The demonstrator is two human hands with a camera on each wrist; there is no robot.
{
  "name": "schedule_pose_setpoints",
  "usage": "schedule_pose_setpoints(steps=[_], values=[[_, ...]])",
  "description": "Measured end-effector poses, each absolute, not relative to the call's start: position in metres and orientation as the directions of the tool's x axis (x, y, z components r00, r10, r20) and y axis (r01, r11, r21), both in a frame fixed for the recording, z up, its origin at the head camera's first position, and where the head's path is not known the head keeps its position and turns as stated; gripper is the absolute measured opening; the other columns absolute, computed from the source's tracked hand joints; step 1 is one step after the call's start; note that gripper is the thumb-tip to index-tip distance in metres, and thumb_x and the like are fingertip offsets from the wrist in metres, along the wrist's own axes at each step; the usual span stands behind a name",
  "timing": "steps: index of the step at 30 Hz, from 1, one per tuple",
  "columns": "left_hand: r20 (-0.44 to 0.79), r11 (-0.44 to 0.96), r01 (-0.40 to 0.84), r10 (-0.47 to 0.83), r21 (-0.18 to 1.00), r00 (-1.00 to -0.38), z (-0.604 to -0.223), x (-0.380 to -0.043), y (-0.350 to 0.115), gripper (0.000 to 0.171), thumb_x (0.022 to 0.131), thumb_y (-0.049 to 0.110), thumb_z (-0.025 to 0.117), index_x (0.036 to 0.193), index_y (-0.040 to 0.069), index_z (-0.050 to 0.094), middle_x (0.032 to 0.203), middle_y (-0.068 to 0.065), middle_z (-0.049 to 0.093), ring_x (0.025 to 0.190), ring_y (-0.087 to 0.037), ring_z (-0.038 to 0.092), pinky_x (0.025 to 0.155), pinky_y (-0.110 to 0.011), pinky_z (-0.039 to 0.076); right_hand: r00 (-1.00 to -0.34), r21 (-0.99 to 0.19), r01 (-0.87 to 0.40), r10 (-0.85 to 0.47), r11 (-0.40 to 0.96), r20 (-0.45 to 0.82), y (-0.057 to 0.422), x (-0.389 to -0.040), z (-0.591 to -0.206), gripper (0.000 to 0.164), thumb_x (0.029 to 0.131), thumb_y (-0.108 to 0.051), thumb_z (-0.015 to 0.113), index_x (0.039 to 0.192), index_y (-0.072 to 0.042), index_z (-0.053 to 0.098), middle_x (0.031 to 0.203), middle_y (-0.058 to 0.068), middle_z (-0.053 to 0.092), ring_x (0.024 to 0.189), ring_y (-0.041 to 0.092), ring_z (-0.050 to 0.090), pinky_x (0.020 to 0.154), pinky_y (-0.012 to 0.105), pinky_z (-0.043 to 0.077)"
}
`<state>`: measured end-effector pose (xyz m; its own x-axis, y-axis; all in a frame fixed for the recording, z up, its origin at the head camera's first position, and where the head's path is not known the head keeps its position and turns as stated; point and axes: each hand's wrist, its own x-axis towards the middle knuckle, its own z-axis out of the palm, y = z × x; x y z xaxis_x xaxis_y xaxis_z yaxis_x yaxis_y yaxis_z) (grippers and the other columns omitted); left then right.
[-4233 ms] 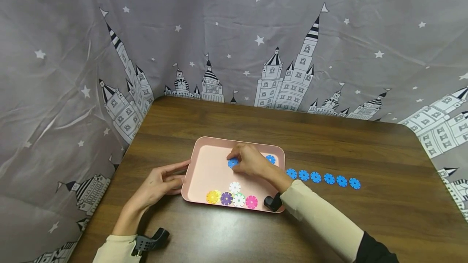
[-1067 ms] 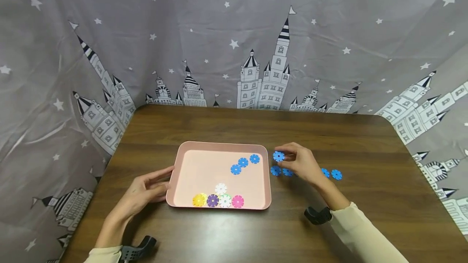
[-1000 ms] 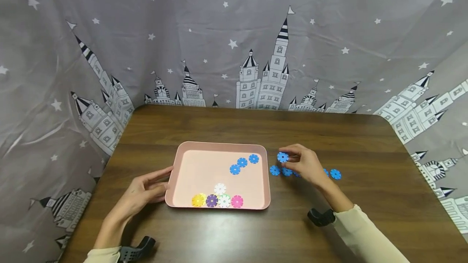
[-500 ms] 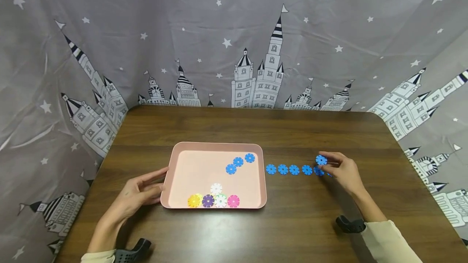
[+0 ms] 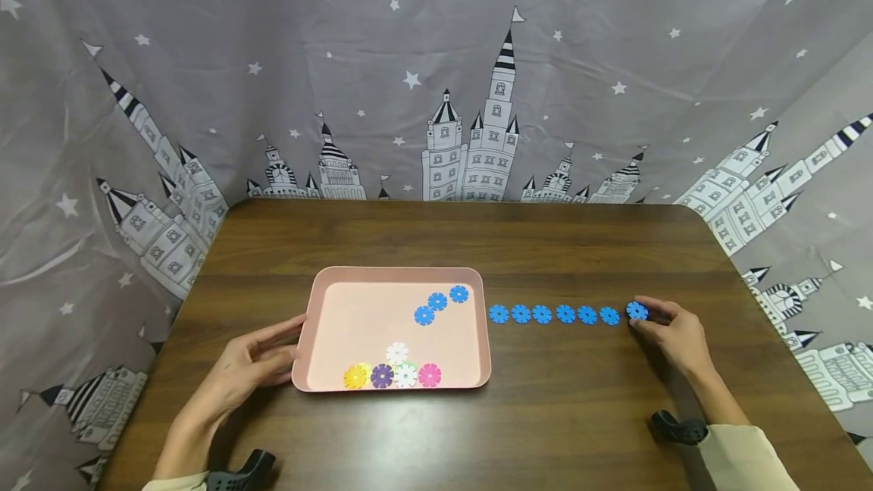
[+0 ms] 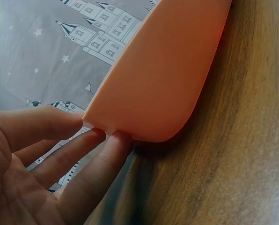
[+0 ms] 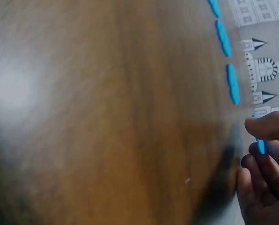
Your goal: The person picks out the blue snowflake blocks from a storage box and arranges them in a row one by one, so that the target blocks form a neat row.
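Observation:
My right hand (image 5: 682, 339) pinches a blue notched plastic disc (image 5: 637, 311) between thumb and fingers. It holds the disc at the right end of a row of several blue discs (image 5: 542, 314) on the table. In the right wrist view the pinched disc (image 7: 260, 145) shows edge-on, partly hidden by the hand (image 7: 266, 164). My left hand (image 5: 235, 377) touches the left side of a pink tray (image 5: 298, 339) with extended fingers. Close up in the left wrist view, the fingertips (image 6: 123, 138) rest against the tray's outer wall (image 6: 153, 84).
Inside the tray lie three blue discs (image 5: 437, 301), two white discs (image 5: 397, 353), a yellow disc (image 5: 355, 376), a purple disc (image 5: 382, 376) and a pink disc (image 5: 430, 375). The brown wooden table (image 5: 546, 415) meets a grey castle-print curtain (image 5: 327, 59) behind.
My right hand has carried a blue disc from the tray rightward along the row, lowering it at the right end. My left hand has stayed at the tray's left side.

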<state>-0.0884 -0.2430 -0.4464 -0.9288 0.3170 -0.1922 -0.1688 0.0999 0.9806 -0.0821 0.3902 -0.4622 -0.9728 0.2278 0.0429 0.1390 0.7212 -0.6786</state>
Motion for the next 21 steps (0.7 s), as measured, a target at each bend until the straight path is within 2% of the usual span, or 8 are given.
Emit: schedule_pose_setpoints(steps=[5, 10, 12, 18, 21], values=[[-0.201, 0.099, -0.179, 0.314, 0.979, -0.928, -0.4461, -0.0883, -0.2428, 0.058, 0.095, 0.003, 0.063, 0.145, -0.010, 0.037, 0.121, -0.005, 0.067, 0.102, -0.012, 0.066, 0.079, -0.033, 0.060, -0.974, -0.651, 0.152, 0.226, 0.744, 0.031, 0.3935, -0.0823, -0.4682, 0.043, 0.087, -0.020, 0.076, 0.125, -0.002, 0.067, 0.125, 0.022, 0.058, 0.091, -0.008, 0.050, 0.070, 0.005, 0.044], [-0.204, 0.103, -0.181, 0.311, 0.978, -0.928, -0.4460, -0.0882, -0.2426, 0.059, 0.095, 0.004, 0.063, 0.145, -0.011, 0.036, 0.124, -0.007, 0.065, 0.103, -0.012, 0.066, 0.079, -0.033, 0.059, -0.978, -0.646, 0.136, 0.205, 0.751, 0.032, 0.3923, -0.0831, -0.4705, 0.043, 0.086, -0.019, 0.077, 0.124, -0.001, 0.067, 0.126, 0.022, 0.056, 0.101, 0.022, 0.060, 0.070, 0.005, 0.044], [-0.203, 0.100, -0.180, 0.314, 0.979, -0.928, -0.4461, -0.0881, -0.2425, 0.059, 0.095, 0.004, 0.063, 0.146, -0.011, 0.035, 0.125, -0.009, 0.064, 0.103, -0.012, 0.066, 0.080, -0.033, 0.059, -0.979, -0.644, 0.134, 0.203, 0.753, 0.034, 0.3917, -0.0830, -0.4707, 0.043, 0.086, -0.018, 0.077, 0.124, -0.002, 0.067, 0.126, 0.022, 0.056, 0.102, 0.027, 0.060, 0.069, 0.005, 0.044], [-0.200, 0.092, -0.179, 0.319, 0.979, -0.926, -0.4459, -0.0886, -0.2426, 0.059, 0.095, 0.003, 0.062, 0.146, -0.012, 0.034, 0.126, -0.015, 0.063, 0.104, -0.012, 0.066, 0.080, -0.034, 0.059, -0.977, -0.635, 0.139, 0.210, 0.760, 0.038, 0.3903, -0.0832, -0.4709, 0.043, 0.085, -0.018, 0.078, 0.123, -0.002, 0.068, 0.125, 0.021, 0.057, 0.094, 0.008, 0.057, 0.070, 0.005, 0.043], [-0.211, 0.107, -0.187, 0.310, 0.977, -0.927, -0.4451, -0.0883, -0.2423, 0.060, 0.095, 0.004, 0.062, 0.146, -0.011, 0.034, 0.128, -0.019, 0.061, 0.103, -0.012, 0.066, 0.080, -0.034, 0.059, -0.977, -0.635, 0.144, 0.212, 0.759, 0.032, 0.3899, -0.0830, -0.4710, 0.043, 0.085, -0.018, 0.078, 0.123, -0.002, 0.068, 0.126, 0.021, 0.056, 0.096, 0.010, 0.056, 0.070, 0.004, 0.043]])
